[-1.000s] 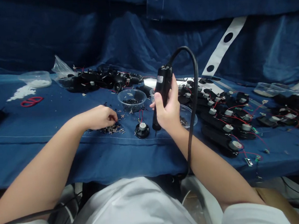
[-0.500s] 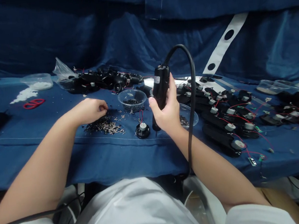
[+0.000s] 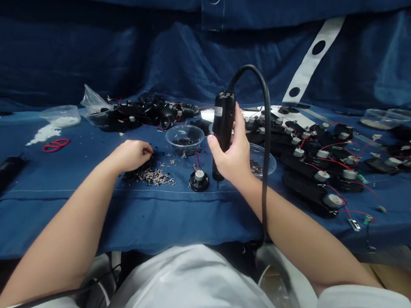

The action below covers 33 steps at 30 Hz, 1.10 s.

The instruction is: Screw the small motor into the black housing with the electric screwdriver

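Wrapped in my right hand (image 3: pixel 235 155) is a black electric screwdriver (image 3: pixel 223 120), held upright with its bit pointing down at the cloth. A thick black cord loops from its top. Just left of the bit sits a small round black part with a silver motor (image 3: pixel 199 175) and red wires. My left hand (image 3: pixel 133 155) is over the left part of a pile of tiny screws (image 3: pixel 156 176), fingertips pinched together. Whether a screw is between those fingertips is too small to make out. Behind the pile stands a clear plastic bowl (image 3: pixel 185 140) with dark screws in it.
Another clear bowl (image 3: pixel 269 162) is partly behind my right hand. Many black housings with motors and red wires (image 3: pixel 322 176) cover the right side. More black parts (image 3: pixel 147 112) lie at the back. Red-handled scissors (image 3: pixel 56 145) and a black tool (image 3: pixel 1 179) are at left.
The view has shifted slightly, so everything appears a little further right and lower. My left hand stays at the screw pile, and my right hand keeps its grip on the screwdriver.
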Each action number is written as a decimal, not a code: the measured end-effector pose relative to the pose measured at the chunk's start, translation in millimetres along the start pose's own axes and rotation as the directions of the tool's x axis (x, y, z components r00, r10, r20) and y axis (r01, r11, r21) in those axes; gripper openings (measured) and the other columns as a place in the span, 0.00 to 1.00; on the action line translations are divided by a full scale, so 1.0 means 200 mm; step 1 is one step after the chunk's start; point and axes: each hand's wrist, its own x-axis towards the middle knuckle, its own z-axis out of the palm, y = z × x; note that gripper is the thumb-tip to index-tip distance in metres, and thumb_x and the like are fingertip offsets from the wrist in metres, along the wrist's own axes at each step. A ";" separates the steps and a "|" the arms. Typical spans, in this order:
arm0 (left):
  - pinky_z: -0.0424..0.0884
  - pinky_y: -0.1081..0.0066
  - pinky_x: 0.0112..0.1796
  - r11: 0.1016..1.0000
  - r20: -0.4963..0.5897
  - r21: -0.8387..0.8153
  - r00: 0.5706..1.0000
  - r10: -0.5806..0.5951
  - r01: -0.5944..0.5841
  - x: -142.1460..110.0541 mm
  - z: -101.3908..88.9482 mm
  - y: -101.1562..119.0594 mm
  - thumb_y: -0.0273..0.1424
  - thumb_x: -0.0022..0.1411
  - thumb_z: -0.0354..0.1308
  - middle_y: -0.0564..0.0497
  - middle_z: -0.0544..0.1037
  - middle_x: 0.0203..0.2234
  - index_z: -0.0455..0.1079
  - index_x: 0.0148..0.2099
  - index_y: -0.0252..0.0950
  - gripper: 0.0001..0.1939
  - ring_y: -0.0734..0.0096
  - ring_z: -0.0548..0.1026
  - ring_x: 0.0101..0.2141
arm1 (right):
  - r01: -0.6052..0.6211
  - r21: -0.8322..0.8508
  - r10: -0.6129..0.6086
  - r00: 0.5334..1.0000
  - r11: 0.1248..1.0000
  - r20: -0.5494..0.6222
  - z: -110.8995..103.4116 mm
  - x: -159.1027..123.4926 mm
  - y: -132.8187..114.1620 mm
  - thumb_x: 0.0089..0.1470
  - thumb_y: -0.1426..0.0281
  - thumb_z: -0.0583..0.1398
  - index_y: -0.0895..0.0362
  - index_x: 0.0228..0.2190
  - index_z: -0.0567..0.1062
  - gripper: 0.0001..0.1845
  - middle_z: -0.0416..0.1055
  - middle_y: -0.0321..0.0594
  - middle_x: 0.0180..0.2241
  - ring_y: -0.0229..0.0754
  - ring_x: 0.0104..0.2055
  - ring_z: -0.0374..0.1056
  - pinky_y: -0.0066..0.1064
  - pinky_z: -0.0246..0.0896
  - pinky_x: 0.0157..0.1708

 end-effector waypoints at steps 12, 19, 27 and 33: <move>0.71 0.68 0.41 1.000 0.001 -0.006 1.000 -0.011 0.011 0.04 0.09 0.03 0.33 0.65 0.63 0.47 0.84 0.38 0.84 0.44 0.38 0.10 0.63 0.76 0.37 | 0.034 0.024 -0.034 0.999 0.999 0.001 0.01 0.01 0.01 0.62 0.63 0.60 0.49 0.75 0.44 0.48 0.56 0.51 0.75 0.59 0.75 0.60 0.64 0.66 0.69; 0.70 0.67 0.40 0.999 -0.001 -0.050 1.000 0.019 -0.019 0.04 0.08 0.05 0.30 0.65 0.61 0.46 0.81 0.37 0.82 0.42 0.35 0.08 0.63 0.75 0.35 | 0.005 0.050 -0.006 1.000 0.999 0.017 0.00 0.01 -0.01 0.62 0.64 0.61 0.49 0.75 0.44 0.48 0.59 0.50 0.74 0.58 0.72 0.65 0.63 0.70 0.66; 0.71 0.64 0.45 0.983 0.007 -0.116 0.990 0.141 -0.140 0.02 0.06 0.11 0.30 0.66 0.57 0.45 0.82 0.40 0.79 0.43 0.34 0.10 0.62 0.77 0.38 | 0.021 0.014 -0.021 0.999 1.000 0.037 -0.01 0.01 -0.02 0.63 0.63 0.59 0.48 0.75 0.41 0.48 0.59 0.51 0.74 0.60 0.73 0.64 0.63 0.71 0.66; 0.74 0.65 0.43 0.968 -0.021 -0.193 0.987 0.162 -0.163 0.01 0.09 0.16 0.34 0.65 0.56 0.49 0.84 0.34 0.78 0.42 0.37 0.10 0.62 0.81 0.35 | -0.001 0.034 0.000 1.000 0.999 0.026 0.00 0.01 -0.02 0.62 0.64 0.60 0.49 0.74 0.43 0.47 0.60 0.51 0.73 0.59 0.72 0.65 0.62 0.71 0.66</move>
